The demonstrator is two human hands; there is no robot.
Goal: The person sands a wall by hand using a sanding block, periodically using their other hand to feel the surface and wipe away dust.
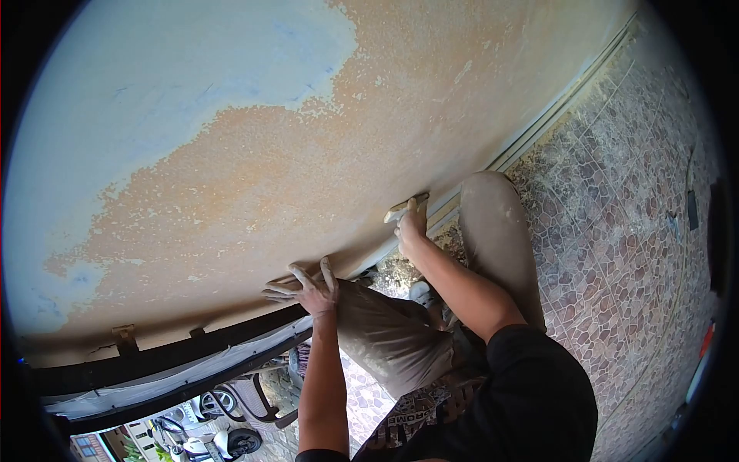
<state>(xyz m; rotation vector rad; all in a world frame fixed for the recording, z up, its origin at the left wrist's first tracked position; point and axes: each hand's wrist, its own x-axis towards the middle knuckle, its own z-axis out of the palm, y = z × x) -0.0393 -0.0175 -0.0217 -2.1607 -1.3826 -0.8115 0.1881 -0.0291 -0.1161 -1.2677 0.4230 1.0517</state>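
My right hand (412, 227) is closed around a flat scraper (398, 209) and holds it against the lower part of the wall, near the skirting. Dust coats the fingers, and the hand hides part of the tool. Further left, my left hand (309, 292) presses on the wall with its dusty fingers spread, holding nothing. The wall (254, 185) shows a wide patch of bare tan plaster with flaked edges. Pale blue-white paint (192, 69) surrounds the patch at the upper left.
My bent knees (496, 223) are close to the wall. Pale debris (400, 273) lies on the stone-patterned tile floor (608, 254) along the skirting (566, 100). A dark-framed edge (185, 358) runs at lower left, beside a chair (254, 400) and a white motorcycle (208, 443).
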